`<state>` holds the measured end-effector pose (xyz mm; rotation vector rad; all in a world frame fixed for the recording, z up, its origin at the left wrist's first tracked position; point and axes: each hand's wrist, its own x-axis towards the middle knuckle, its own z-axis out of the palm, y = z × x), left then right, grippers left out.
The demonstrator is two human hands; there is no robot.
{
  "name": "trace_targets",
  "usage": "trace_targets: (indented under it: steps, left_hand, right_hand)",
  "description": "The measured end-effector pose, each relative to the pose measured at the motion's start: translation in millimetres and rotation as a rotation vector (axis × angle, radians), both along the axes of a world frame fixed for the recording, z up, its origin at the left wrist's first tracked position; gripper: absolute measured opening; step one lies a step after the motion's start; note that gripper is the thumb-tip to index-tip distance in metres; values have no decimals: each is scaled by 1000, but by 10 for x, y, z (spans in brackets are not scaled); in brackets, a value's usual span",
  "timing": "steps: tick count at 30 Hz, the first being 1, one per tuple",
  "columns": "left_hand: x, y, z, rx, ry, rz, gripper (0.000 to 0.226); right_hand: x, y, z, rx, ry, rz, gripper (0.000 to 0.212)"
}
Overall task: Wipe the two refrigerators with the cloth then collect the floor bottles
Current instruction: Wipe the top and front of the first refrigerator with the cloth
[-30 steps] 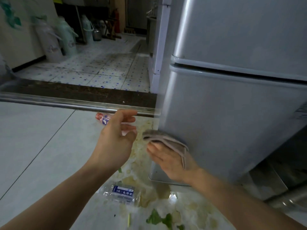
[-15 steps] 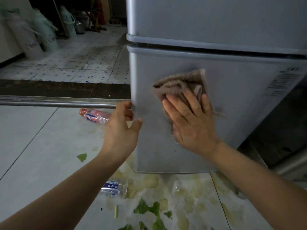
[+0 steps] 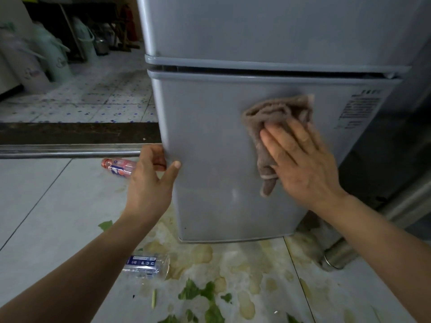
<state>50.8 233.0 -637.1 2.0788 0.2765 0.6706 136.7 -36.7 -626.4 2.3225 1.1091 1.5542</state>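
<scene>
A grey two-door refrigerator (image 3: 210,136) fills the upper right of the head view. My right hand (image 3: 300,164) presses a crumpled brown cloth (image 3: 272,117) flat against its lower door, fingers straight. My left hand (image 3: 151,178) grips the lower door's left edge, thumb on the front and fingers curled round the side. A pink-labelled bottle (image 3: 119,167) lies on the floor behind my left hand. A clear bottle with a blue label (image 3: 145,264) lies on the floor under my left forearm.
Yellowish spill stains (image 3: 203,255) and green leaf scraps (image 3: 198,292) cover the tiles below the fridge. A metal door track (image 3: 58,153) crosses the floor at left. A steel leg (image 3: 338,255) stands right of the fridge. Bins and jugs (image 3: 46,57) stand far left.
My right hand has carried the cloth from the door's lower left corner up and to the right across the door. My left hand has taken hold of the door's left edge.
</scene>
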Motion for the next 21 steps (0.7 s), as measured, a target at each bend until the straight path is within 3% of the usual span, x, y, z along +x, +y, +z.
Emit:
trace_targets:
  steps: [4,9,12,14,17,21]
  left_hand:
    - [12,19,-36,39,-14,9,20]
    - [25,36,-51,38,-17,11,19]
    - [18,32,-42,12,-9,4,20]
    - [3,13,-33,-9,-12,7,20]
    - [-34,-24,-94,-41,-26,13,22]
    - [-75,-115,-306,-61,22,26,28]
  right_hand:
    - [-89,131,-368,206,80,-12,62]
    - [-273,-161,-1080,-181,259,-142,94]
    - [-291,-260,-1016,-197,288,-143,95]
    - [-238,-278,-794,-22,229,-175,83]
    - [-87,-231,-385,427,158,-277,62]
    - [-99,26,-463,692,241,-312,51]
